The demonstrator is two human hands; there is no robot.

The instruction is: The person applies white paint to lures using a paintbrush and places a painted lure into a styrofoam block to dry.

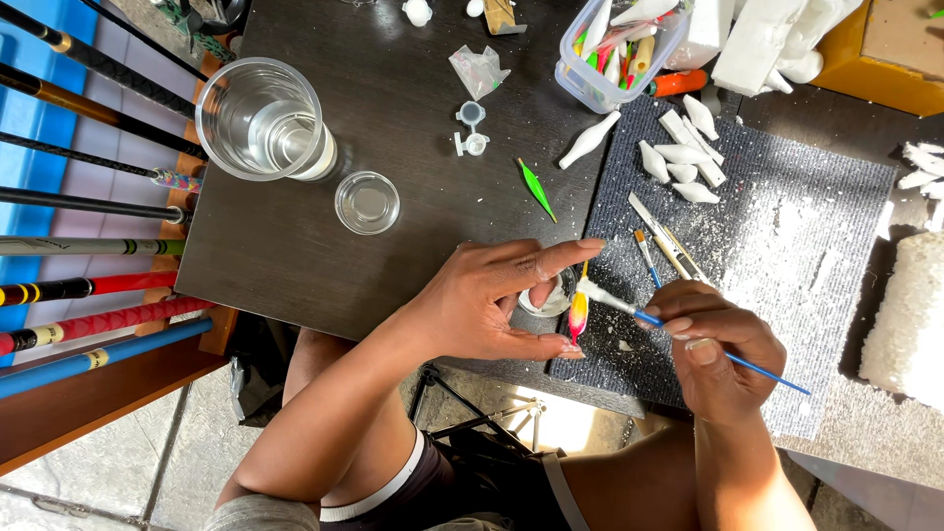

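A single head-worn camera looks steeply down from above the person's own lap, close to the work. The view faces the near edge of a dark table (393, 128), with the left hand (492, 300) and right hand (713, 344) just below centre. A grey mat (787, 226) fills the right side, a rack of rods (88, 246) the left edge

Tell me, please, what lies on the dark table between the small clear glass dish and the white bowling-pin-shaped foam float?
In the head view, a slim green leaf-shaped float lies between the small clear glass dish and the white pin-shaped foam float.
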